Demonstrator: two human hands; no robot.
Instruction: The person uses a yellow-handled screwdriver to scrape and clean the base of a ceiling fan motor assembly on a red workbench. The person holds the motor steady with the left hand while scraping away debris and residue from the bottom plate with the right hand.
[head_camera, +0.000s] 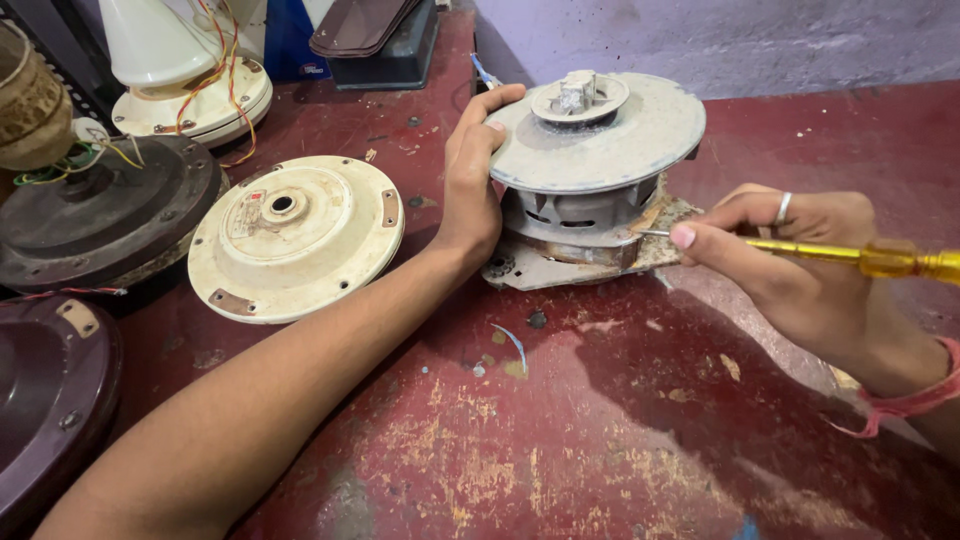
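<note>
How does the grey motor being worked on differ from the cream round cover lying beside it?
The grey motor stands tall on a rusty base plate; the cream cover lies low and flat. The motor is held by the left hand and probed with the right hand's yellow screwdriver; the cover is untouched. Both are round and rest on the red table.

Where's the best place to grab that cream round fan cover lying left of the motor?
Probably the cream fan cover's near rim, from the front: it lies flat, its edge juts free, and the left hand and dark housing flank its sides.
</note>
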